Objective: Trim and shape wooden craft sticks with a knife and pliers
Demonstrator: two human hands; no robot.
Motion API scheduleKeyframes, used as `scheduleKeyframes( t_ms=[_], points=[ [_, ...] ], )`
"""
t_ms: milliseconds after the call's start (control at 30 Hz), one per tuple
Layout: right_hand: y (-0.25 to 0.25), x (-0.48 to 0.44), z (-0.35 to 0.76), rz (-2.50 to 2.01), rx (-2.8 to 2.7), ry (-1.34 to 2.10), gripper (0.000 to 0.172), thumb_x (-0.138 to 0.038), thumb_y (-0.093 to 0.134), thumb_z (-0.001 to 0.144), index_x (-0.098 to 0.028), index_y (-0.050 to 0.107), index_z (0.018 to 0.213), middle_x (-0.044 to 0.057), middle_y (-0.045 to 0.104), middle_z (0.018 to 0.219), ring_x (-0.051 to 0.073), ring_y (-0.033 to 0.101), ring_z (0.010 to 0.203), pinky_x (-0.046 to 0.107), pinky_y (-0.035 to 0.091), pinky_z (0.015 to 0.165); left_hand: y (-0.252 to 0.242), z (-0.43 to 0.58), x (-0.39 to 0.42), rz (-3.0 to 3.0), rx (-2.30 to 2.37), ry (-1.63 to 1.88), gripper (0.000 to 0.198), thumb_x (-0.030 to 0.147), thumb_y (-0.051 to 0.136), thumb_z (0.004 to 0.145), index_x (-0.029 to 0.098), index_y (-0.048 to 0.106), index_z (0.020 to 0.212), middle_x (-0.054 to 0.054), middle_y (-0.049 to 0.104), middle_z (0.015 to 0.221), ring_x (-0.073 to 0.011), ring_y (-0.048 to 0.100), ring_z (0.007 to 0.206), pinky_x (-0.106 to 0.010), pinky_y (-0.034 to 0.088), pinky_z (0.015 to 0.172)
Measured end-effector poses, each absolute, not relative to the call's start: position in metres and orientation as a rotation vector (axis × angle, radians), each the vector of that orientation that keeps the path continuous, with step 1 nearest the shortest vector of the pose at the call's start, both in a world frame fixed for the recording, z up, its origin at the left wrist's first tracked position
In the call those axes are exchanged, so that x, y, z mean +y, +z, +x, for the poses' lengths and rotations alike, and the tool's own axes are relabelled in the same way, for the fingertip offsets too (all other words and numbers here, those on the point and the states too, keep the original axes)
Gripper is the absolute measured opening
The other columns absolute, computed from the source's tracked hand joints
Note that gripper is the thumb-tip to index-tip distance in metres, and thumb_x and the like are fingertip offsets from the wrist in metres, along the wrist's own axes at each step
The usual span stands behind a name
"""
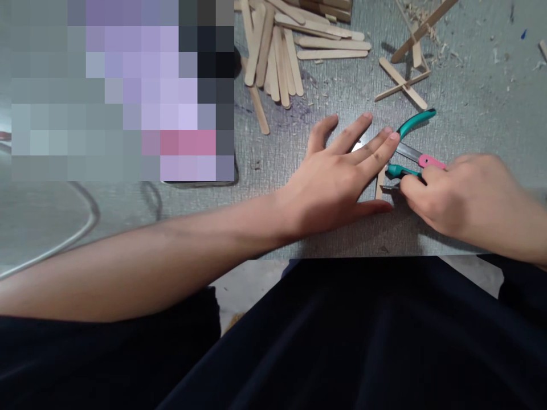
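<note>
My left hand [337,168] lies palm down over the table with its fingers spread, its thumb and fingertips around a narrow wooden craft stick [380,187]. Closed in a fist, my right hand [457,196] is slightly blurred. A cutter knife's dark blade tip [387,189] sticks out of it towards that stick; its handle is hidden. Pliers with a teal handle [416,122] lie between my hands, their head partly under my left fingers. Across them is a pink-handled cutter [431,162] with a metal blade; its far end goes behind my right hand.
A pile of craft sticks [280,57] spreads over the back of the table [337,239]. Crossed sticks [404,84] stand at back right, among wood shavings [440,37]. A white cable [81,228] curves at the left. The upper left is pixelated. The table edge runs before my lap.
</note>
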State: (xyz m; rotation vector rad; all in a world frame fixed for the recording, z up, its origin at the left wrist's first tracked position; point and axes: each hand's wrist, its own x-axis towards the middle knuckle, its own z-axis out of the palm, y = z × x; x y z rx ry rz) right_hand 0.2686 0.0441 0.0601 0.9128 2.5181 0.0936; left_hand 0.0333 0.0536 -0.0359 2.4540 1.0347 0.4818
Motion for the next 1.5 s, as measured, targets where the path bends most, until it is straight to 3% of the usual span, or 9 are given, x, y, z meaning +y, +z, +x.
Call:
scheduleKeyframes(
  t_ms=[200, 633, 767, 1100, 1500],
  points=[
    [0.057, 0.038, 0.265, 0.916, 2.536, 0.160, 0.029, -0.004, 0.042, 0.097, -0.021, 0.061, 0.083, 0.005, 0.059, 0.063, 0.017, 0.035, 0.053, 0.034, 0.015, 0.060, -0.035, 0.032, 0.054, 2.455, 1.018, 0.494, 0.091, 0.052, 0.075, 0.097, 0.033, 0.031, 0.174, -0.013, 0.054, 0.171, -0.0444, 0.036, 0.166, -0.076, 0.022, 0.133],
    [0.061, 0.045, 0.257, 0.956, 2.481, -0.041, 0.022, -0.003, 0.048, 0.092, -0.020, 0.063, 0.088, 0.003, 0.062, 0.060, 0.017, 0.043, 0.050, 0.035, 0.014, 0.060, -0.035, 0.030, 0.049, 2.503, 1.051, 0.560, 0.073, 0.055, 0.081, 0.095, 0.026, 0.050, 0.155, -0.015, 0.065, 0.160, -0.0367, 0.052, 0.158, -0.064, 0.030, 0.135],
    [0.059, 0.048, 0.257, 1.009, 2.421, -0.105, 0.018, -0.008, 0.053, 0.089, -0.021, 0.065, 0.091, 0.002, 0.062, 0.059, 0.017, 0.047, 0.049, 0.035, 0.015, 0.059, -0.037, 0.029, 0.049, 2.516, 1.035, 0.568, 0.074, 0.056, 0.080, 0.095, 0.025, 0.051, 0.156, -0.015, 0.065, 0.160, -0.0377, 0.052, 0.159, -0.064, 0.030, 0.135],
    [0.065, 0.050, 0.258, 0.950, 2.361, -0.130, 0.030, -0.009, 0.044, 0.096, -0.020, 0.070, 0.107, 0.005, 0.068, 0.066, 0.022, 0.063, 0.059, 0.036, 0.015, 0.060, -0.036, 0.029, 0.049, 2.515, 1.015, 0.571, 0.078, 0.049, 0.085, 0.092, 0.022, 0.051, 0.157, -0.017, 0.063, 0.161, -0.0392, 0.051, 0.159, -0.065, 0.031, 0.134],
    [0.062, 0.050, 0.262, 0.925, 2.438, -0.060, 0.031, -0.008, 0.045, 0.093, -0.020, 0.071, 0.106, 0.005, 0.064, 0.060, 0.023, 0.059, 0.053, 0.037, 0.014, 0.056, -0.033, 0.030, 0.050, 2.494, 1.012, 0.585, 0.076, 0.044, 0.087, 0.090, 0.023, 0.054, 0.155, -0.017, 0.066, 0.159, -0.0396, 0.053, 0.158, -0.065, 0.033, 0.133]
  ],
)
